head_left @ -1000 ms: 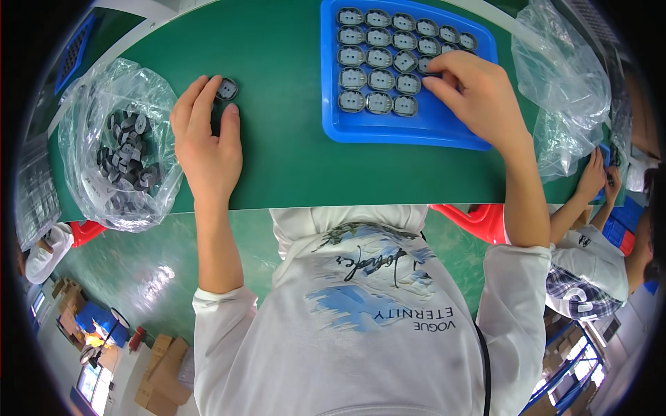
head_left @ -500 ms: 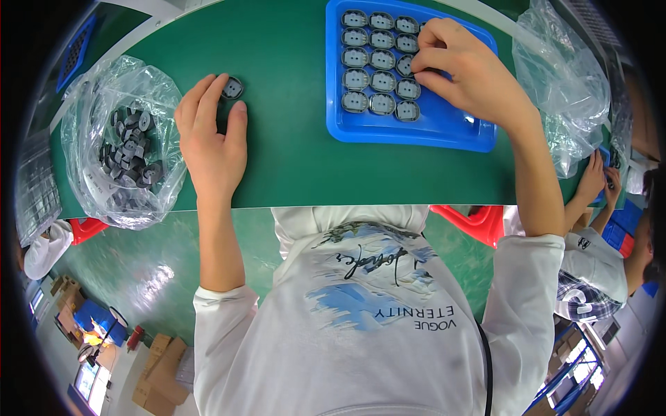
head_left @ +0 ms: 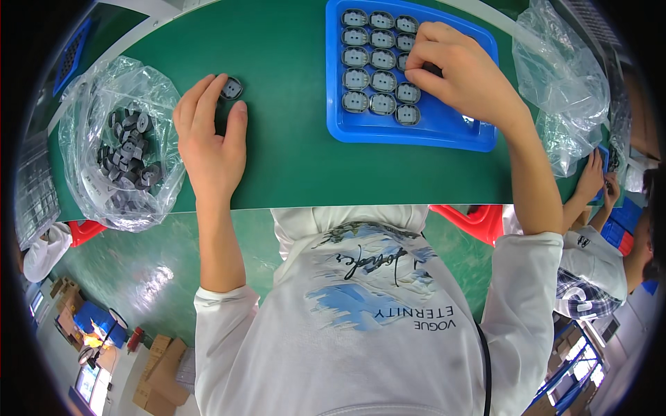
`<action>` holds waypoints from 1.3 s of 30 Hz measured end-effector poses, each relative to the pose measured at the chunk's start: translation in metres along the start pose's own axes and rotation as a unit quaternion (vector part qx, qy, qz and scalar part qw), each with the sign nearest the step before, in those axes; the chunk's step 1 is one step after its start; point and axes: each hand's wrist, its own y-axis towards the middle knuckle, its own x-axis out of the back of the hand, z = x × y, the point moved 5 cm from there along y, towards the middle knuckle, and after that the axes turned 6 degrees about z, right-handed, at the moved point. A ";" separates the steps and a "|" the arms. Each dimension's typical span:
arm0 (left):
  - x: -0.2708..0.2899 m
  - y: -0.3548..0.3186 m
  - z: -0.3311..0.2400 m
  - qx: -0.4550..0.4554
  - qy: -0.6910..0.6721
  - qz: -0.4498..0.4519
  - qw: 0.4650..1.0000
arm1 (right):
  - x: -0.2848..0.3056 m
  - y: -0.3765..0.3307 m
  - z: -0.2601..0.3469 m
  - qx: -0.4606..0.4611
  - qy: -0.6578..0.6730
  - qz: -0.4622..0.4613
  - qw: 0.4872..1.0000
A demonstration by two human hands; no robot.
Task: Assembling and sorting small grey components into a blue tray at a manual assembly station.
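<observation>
My left hand point(head_left: 214, 135) rests on the green table with fingers apart, index fingertip beside a small dark grey oval part point(head_left: 232, 88). The thumb stands clear of that part. At the right, a blue tray point(head_left: 444, 132) holds rows of grey oval parts point(head_left: 382, 58) with dark rims and small holes. Over the tray's right half is my right hand point(head_left: 454, 73), thumb and fingers pinched together at the third column. Whatever lies between those fingertips is mostly hidden; a dark shape shows under the curled fingers.
Left of my left hand, a clear plastic bag point(head_left: 76, 163) lies open with many dark grey parts point(head_left: 130, 149) inside. Another clear bag point(head_left: 562, 90) lies beyond the tray's right side. Farther right, a co-worker's hands point(head_left: 592, 182) are at the table edge. Red stools point(head_left: 475, 222) stand below.
My right hand has shifted slightly left and down over the tray, with its fingers still pinched. The lowest part in the third column sits slightly lower. My left hand has hardly moved.
</observation>
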 end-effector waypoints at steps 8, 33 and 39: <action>-0.001 0.001 0.000 0.000 -0.009 0.003 1.000 | 0.001 -0.006 -0.002 -0.001 0.011 -0.047 0.999; -0.001 0.000 0.001 0.008 -0.011 0.010 1.000 | -0.016 -0.041 0.022 -0.004 0.003 -0.048 0.999; -0.002 0.001 0.001 0.007 -0.013 0.008 1.000 | -0.014 -0.041 0.021 -0.004 0.025 -0.063 0.998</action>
